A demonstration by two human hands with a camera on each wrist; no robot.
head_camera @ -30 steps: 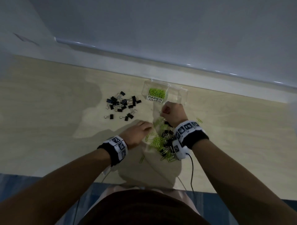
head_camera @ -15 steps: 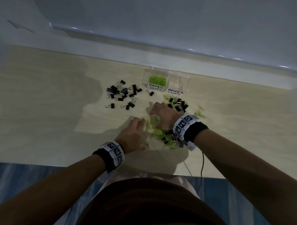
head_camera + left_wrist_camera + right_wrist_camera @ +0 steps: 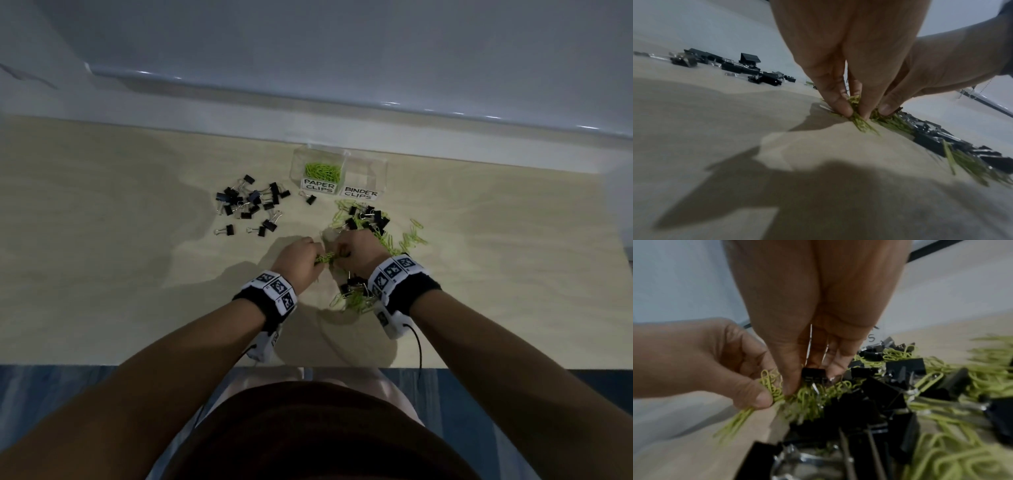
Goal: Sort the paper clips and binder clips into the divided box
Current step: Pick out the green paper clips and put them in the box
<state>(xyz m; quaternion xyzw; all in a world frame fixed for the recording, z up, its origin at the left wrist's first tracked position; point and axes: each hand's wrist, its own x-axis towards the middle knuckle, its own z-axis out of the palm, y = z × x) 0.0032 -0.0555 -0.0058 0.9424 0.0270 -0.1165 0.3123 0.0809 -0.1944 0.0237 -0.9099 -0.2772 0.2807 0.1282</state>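
On the wooden table, my left hand (image 3: 317, 260) pinches a bunch of green paper clips (image 3: 856, 104) against the surface. My right hand (image 3: 342, 251) meets it fingertip to fingertip. In the right wrist view my right hand (image 3: 812, 382) pinches a black binder clip (image 3: 813, 374), whose wire handles run up between the fingers. A mixed pile of green paper clips and black binder clips (image 3: 368, 219) spreads beyond and under my right wrist. The clear divided box (image 3: 366, 161) stands farther back, with green paper clips (image 3: 322, 171) in its left compartment, labelled PAPER CLIPS.
A separate group of black binder clips (image 3: 250, 205) lies to the left of the box, and one more (image 3: 310, 198) sits just in front of it. A white ledge (image 3: 308, 113) runs behind the table. The table's front edge (image 3: 102, 365) is close to my body.
My right hand came back from in front of the box toward the mixed pile. Both hands drew together, and the left hand now pinches a bunch of paper clips.
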